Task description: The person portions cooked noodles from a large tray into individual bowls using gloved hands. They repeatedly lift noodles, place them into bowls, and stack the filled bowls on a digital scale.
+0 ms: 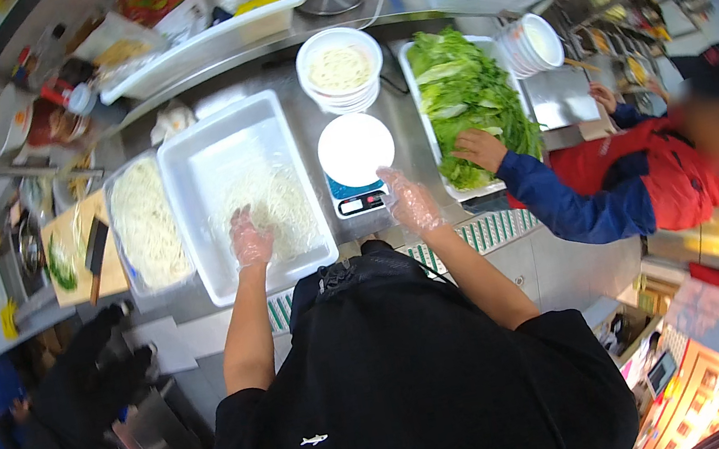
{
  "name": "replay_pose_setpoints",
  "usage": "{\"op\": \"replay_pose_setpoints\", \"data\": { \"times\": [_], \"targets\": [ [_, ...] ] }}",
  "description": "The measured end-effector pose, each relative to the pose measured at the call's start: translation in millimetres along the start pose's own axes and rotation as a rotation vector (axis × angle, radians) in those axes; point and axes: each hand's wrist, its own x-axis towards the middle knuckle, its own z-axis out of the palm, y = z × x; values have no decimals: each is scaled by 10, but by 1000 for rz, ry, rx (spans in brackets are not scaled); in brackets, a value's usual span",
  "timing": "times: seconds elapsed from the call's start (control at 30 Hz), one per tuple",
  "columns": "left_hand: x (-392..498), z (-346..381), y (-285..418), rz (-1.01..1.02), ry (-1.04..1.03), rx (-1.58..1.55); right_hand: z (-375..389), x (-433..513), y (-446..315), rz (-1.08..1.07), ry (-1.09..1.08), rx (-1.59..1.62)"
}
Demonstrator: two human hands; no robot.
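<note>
My left hand [251, 237], in a clear plastic glove, is over the near part of a white plastic tub [204, 178], at the edge of thin pale noodles [283, 208]. Blur hides whether its fingers hold any strands. A round white bowl [356, 149] sits on a blue-topped digital kitchen scale [360, 203] to the right of the tub. My right hand [412, 200], gloved too, is beside the scale with its fingertips at the bowl's near right rim. Nothing shows within that hand.
Beyond the scale stand stacked white bowls [346, 96], the top one holding noodles. Left lie a second noodle tub [148, 223] and a cutting board [71, 273] with a knife [98, 255]. A co-worker's hand [480, 149] reaches into a leafy-greens tray [422, 123] at right.
</note>
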Motion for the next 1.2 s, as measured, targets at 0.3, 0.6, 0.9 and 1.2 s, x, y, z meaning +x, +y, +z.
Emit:
{"op": "replay_pose_setpoints", "data": {
  "times": [0.3,0.6,0.9,1.2],
  "targets": [
    [326,349,-93,23,-338,73,-115,-964,-602,274,237,437],
    [375,-244,20,-18,-370,-334,58,-722,-1119,273,289,706],
    [391,-1097,239,123,-359,-357,712,208,-1657,17,-54,779],
    [510,-261,-111,310,-276,97,640,-775,-1339,325,18,897]
  ]
}}
